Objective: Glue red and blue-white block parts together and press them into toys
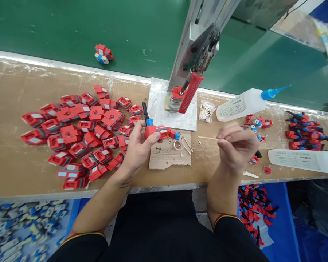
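My left hand is closed round a red toy arm with a blue fist at one end and a blue and black piece sticking up at the other. In my right hand, somewhat blurred, a thin wooden stick is pinched and points left toward the toy arm. Below the toy arm lies a piece of brown cardboard with several cotton swabs and a ring-shaped item on it. A small bag of cotton swabs is beyond my right hand.
A hand press with a red handle stands on a metal plate. Red toy parts spread over the left of the bench. Two glue bottles and more toy arms lie right. Bins of parts sit below the bench edge.
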`<state>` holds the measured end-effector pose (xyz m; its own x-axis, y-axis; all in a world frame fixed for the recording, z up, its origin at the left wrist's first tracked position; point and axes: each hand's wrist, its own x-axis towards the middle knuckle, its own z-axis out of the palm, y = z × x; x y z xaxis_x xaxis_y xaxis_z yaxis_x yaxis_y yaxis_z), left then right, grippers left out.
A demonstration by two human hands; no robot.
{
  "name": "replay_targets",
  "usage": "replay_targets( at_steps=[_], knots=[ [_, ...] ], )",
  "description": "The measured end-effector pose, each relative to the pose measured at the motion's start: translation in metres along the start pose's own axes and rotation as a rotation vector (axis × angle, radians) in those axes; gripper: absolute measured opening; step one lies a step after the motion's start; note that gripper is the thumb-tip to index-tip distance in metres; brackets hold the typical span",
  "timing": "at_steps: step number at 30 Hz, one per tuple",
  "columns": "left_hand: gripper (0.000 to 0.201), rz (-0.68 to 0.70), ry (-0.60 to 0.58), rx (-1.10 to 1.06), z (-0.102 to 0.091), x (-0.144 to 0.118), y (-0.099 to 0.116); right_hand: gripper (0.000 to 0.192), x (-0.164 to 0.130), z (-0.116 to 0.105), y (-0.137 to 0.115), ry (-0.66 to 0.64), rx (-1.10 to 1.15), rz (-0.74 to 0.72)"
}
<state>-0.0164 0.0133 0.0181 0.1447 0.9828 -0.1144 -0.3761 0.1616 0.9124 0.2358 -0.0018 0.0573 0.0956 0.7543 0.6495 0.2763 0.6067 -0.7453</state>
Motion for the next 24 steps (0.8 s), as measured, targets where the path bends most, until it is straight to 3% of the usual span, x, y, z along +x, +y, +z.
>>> replay_targets(
  at_steps=[2, 5, 8, 12, 18, 24],
  knots=[
    [0.043, -0.018, 0.000, -0.036, -0.001, 0.000, 0.001, 0.016, -0.008, -0.014, -0.007, -0.172, -0.149, -0.007],
    [0.042, -0.047, -0.001, -0.094, 0.000, 0.001, 0.001, 0.016, -0.022, -0.013, -0.010, -0.443, -0.332, -0.040],
    [0.045, -0.081, 0.018, -0.142, 0.002, 0.003, 0.001, 0.015, -0.030, 0.002, -0.005, -0.556, -0.431, -0.118],
    [0.046, -0.108, 0.090, -0.203, 0.002, 0.007, 0.002, 0.013, -0.029, 0.012, 0.001, -0.652, -0.511, -0.116],
    [0.041, -0.107, 0.092, -0.246, 0.000, 0.009, 0.001, 0.012, -0.031, 0.010, 0.007, -0.655, -0.477, -0.084],
    [0.035, -0.023, 0.084, -0.192, -0.004, 0.011, -0.006, 0.008, -0.036, 0.002, 0.010, -0.440, -0.312, 0.069]
  ],
)
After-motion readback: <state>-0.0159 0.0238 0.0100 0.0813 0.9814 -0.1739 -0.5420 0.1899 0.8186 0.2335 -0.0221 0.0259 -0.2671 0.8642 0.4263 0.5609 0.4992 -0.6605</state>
